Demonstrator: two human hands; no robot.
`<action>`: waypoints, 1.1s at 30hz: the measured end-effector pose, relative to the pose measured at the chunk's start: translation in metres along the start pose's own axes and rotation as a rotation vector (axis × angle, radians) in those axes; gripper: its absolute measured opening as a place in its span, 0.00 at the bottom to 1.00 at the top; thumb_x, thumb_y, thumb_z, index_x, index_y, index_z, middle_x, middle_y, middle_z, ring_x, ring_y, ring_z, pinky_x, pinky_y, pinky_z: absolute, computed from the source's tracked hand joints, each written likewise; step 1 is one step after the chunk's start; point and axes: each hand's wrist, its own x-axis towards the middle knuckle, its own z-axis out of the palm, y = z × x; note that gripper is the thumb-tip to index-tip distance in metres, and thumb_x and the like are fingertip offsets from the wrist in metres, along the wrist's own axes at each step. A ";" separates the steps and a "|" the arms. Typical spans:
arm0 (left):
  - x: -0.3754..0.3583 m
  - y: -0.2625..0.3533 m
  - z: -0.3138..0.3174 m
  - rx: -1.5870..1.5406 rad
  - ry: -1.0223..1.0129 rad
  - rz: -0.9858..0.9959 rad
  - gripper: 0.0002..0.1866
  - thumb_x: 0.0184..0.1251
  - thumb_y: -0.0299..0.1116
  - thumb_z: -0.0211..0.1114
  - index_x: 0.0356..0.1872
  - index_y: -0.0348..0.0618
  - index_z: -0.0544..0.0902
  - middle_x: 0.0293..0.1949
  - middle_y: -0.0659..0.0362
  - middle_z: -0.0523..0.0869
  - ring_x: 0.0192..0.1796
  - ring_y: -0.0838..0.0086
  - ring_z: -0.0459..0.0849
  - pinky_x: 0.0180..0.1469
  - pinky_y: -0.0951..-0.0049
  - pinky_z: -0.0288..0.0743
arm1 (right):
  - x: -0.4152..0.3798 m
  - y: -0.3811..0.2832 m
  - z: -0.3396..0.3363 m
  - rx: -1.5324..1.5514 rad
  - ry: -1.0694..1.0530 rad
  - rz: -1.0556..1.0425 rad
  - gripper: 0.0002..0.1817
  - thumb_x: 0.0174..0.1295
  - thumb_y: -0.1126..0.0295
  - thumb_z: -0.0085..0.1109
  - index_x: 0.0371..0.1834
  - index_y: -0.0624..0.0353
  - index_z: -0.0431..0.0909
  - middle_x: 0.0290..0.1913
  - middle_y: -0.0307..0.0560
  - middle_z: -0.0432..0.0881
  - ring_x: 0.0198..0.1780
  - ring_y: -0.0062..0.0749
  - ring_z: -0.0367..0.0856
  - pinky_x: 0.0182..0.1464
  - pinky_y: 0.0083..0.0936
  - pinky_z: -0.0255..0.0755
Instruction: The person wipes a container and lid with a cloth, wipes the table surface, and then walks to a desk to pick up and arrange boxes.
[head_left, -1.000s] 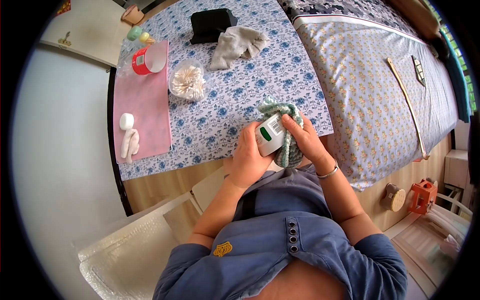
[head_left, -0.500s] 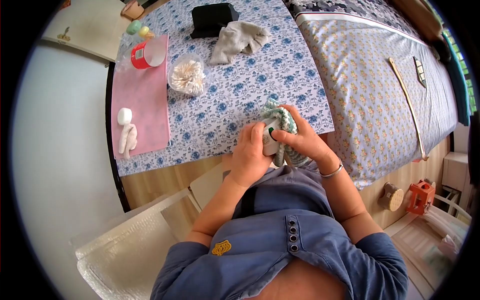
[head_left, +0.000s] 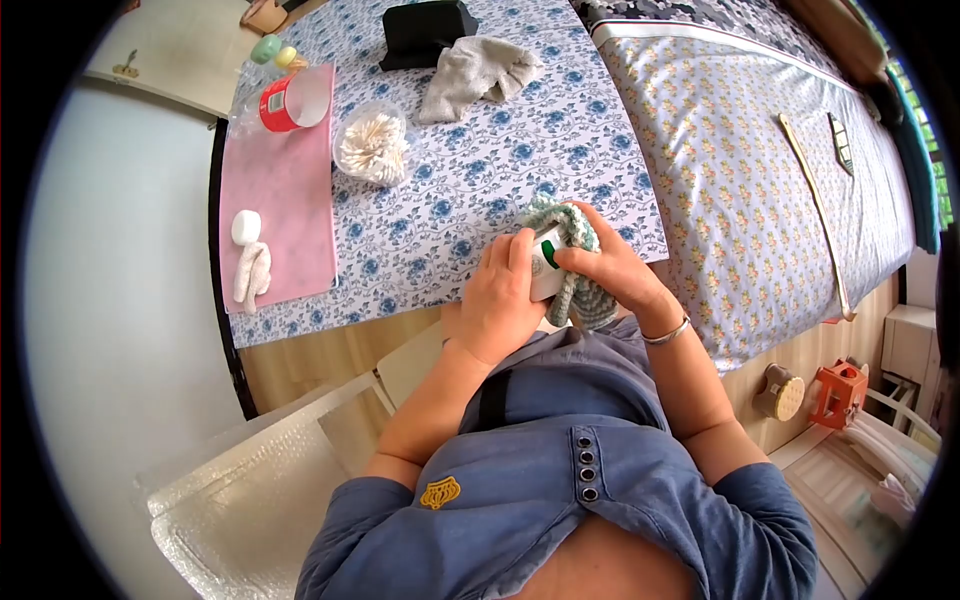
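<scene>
A white container with a green mark (head_left: 543, 268) is held at the table's near edge, in front of my body. My left hand (head_left: 497, 298) wraps round its left side with the fingers closed. On the other side, my right hand (head_left: 615, 265) grips a green-and-white knitted cloth (head_left: 590, 295) against the container, thumb over the container's face. The cloth covers the right side and part of the top, and its lower part hangs below my fingers. The container's base is hidden by my hands and the cloth.
On the flowered table (head_left: 440, 230) are a tub of cotton swabs (head_left: 374, 145), a grey cloth (head_left: 480, 75), a black case (head_left: 428, 35) and a red-and-white cup (head_left: 293, 103). A white bottle (head_left: 246, 227) and a rolled white cloth (head_left: 253, 272) lie on a pink mat (head_left: 290, 195). A bed (head_left: 720, 180) adjoins on the right.
The container has tilted slightly and more of its green mark shows. The knitted cloth has shifted a little and more of it hangs below my right hand. Both hands keep their hold.
</scene>
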 end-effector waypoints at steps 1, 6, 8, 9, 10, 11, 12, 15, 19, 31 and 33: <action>0.000 0.000 -0.001 0.002 -0.016 -0.012 0.31 0.40 0.26 0.66 0.50 0.39 0.62 0.42 0.50 0.72 0.46 0.53 0.72 0.44 0.62 0.70 | 0.001 -0.001 0.001 -0.046 0.020 0.010 0.36 0.45 0.65 0.58 0.59 0.64 0.56 0.44 0.51 0.73 0.44 0.29 0.71 0.47 0.22 0.66; 0.002 0.002 -0.002 -0.007 -0.020 -0.032 0.32 0.40 0.26 0.66 0.50 0.40 0.61 0.42 0.50 0.72 0.45 0.53 0.72 0.43 0.61 0.70 | 0.004 0.005 0.004 -0.118 0.102 -0.002 0.38 0.44 0.64 0.59 0.59 0.68 0.56 0.43 0.53 0.73 0.44 0.30 0.72 0.46 0.22 0.67; 0.003 0.002 -0.002 -0.015 -0.026 -0.041 0.32 0.41 0.26 0.66 0.50 0.40 0.61 0.41 0.50 0.72 0.45 0.53 0.72 0.43 0.61 0.70 | 0.003 0.006 0.006 -0.057 0.140 0.007 0.38 0.45 0.63 0.59 0.59 0.68 0.56 0.44 0.52 0.73 0.45 0.29 0.72 0.46 0.22 0.67; 0.004 0.001 -0.002 0.006 -0.005 -0.003 0.31 0.41 0.26 0.65 0.50 0.39 0.62 0.40 0.50 0.72 0.43 0.54 0.72 0.41 0.62 0.70 | 0.003 0.006 0.006 -0.058 0.140 0.009 0.38 0.45 0.63 0.59 0.59 0.68 0.56 0.44 0.52 0.73 0.45 0.29 0.72 0.46 0.22 0.67; 0.004 0.001 -0.002 0.028 0.016 0.035 0.30 0.41 0.26 0.64 0.50 0.38 0.63 0.38 0.50 0.72 0.42 0.56 0.73 0.39 0.63 0.71 | 0.004 0.007 0.006 -0.021 0.117 0.004 0.38 0.47 0.62 0.60 0.59 0.68 0.55 0.44 0.52 0.73 0.45 0.28 0.72 0.46 0.21 0.67; 0.004 0.001 -0.002 0.027 0.015 0.034 0.30 0.41 0.26 0.64 0.50 0.38 0.63 0.38 0.50 0.72 0.42 0.56 0.73 0.39 0.63 0.71 | 0.004 0.008 0.006 0.017 0.094 -0.001 0.38 0.49 0.61 0.60 0.60 0.68 0.55 0.44 0.51 0.73 0.45 0.27 0.72 0.46 0.20 0.67; 0.004 0.000 -0.001 0.007 0.020 0.020 0.29 0.40 0.26 0.64 0.49 0.38 0.63 0.38 0.50 0.71 0.42 0.55 0.73 0.40 0.62 0.70 | 0.004 0.008 0.006 0.018 0.095 -0.001 0.38 0.49 0.61 0.60 0.60 0.68 0.55 0.44 0.51 0.73 0.45 0.27 0.72 0.46 0.20 0.67; 0.003 0.001 0.001 -0.022 0.038 0.018 0.29 0.39 0.24 0.64 0.47 0.38 0.63 0.37 0.49 0.71 0.42 0.54 0.71 0.41 0.61 0.69 | 0.002 0.008 0.006 0.076 0.111 -0.004 0.34 0.54 0.61 0.59 0.60 0.67 0.56 0.44 0.48 0.73 0.44 0.24 0.71 0.45 0.19 0.67; 0.001 0.001 0.004 -0.037 0.024 0.023 0.30 0.41 0.24 0.65 0.48 0.37 0.62 0.40 0.48 0.71 0.44 0.50 0.71 0.45 0.59 0.67 | -0.002 0.003 0.000 0.226 0.018 0.034 0.28 0.57 0.65 0.55 0.59 0.62 0.58 0.43 0.44 0.74 0.44 0.22 0.71 0.45 0.18 0.67; -0.001 0.001 0.002 -0.051 0.024 0.013 0.30 0.40 0.24 0.65 0.48 0.38 0.62 0.40 0.49 0.70 0.44 0.53 0.71 0.42 0.62 0.69 | -0.005 0.009 -0.005 0.405 -0.030 0.041 0.22 0.59 0.71 0.47 0.58 0.60 0.60 0.46 0.41 0.72 0.47 0.20 0.69 0.49 0.16 0.65; -0.002 -0.001 0.003 -0.059 0.026 0.006 0.30 0.40 0.24 0.65 0.49 0.38 0.62 0.40 0.49 0.70 0.44 0.53 0.71 0.42 0.61 0.69 | -0.006 0.009 -0.004 0.399 -0.029 0.056 0.22 0.59 0.72 0.47 0.58 0.60 0.61 0.47 0.41 0.72 0.47 0.20 0.69 0.49 0.16 0.65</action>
